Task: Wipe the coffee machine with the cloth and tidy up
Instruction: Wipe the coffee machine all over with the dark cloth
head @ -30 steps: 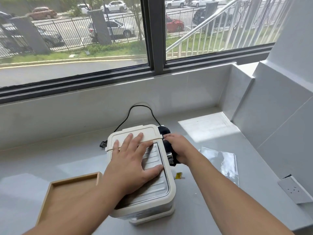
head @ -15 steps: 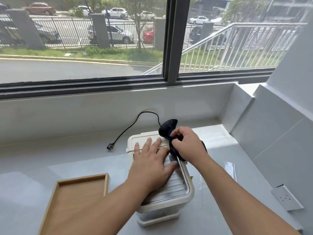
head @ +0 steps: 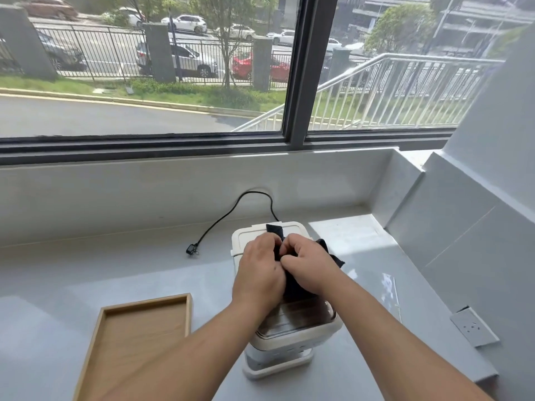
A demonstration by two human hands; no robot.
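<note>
The white coffee machine [head: 295, 328] stands on the grey counter, seen from above, its ribbed metal top partly showing. A dark cloth [head: 292, 285] lies bunched over that top, with corners sticking out behind and to the right of my hands. My left hand [head: 259, 273] and my right hand [head: 308, 266] meet above the machine, both with fingers pinched on the cloth. Much of the cloth is hidden under my hands.
An empty wooden tray [head: 139, 337] lies left of the machine. The machine's black power cord [head: 231, 212] loops back to the wall, its plug [head: 191, 250] loose on the counter. A clear plastic wrapper [head: 389, 287] lies at right, near a wall socket [head: 474, 327].
My left hand has lifted off the machine's top and joined my right hand on the cloth. The cloth has come from the machine's right side onto its top. The view has shifted.
</note>
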